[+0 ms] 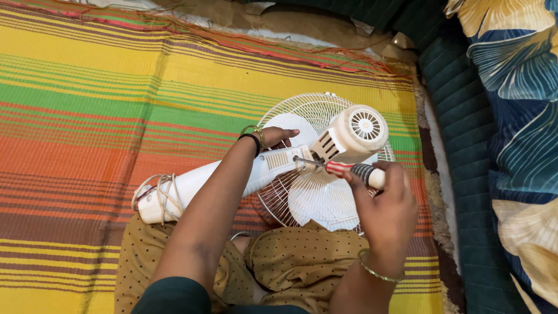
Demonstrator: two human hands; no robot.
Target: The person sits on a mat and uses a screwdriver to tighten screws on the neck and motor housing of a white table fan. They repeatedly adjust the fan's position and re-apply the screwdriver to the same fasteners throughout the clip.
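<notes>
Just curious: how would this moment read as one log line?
left hand: steadies white fan | right hand: holds screwdriver, tip at motor housing | surface: striped mat

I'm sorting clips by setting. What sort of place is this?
Probably a home floor: a striped woven mat, a leaf-print cushion beside it, and a white fan lying across the seated person's lap.
</notes>
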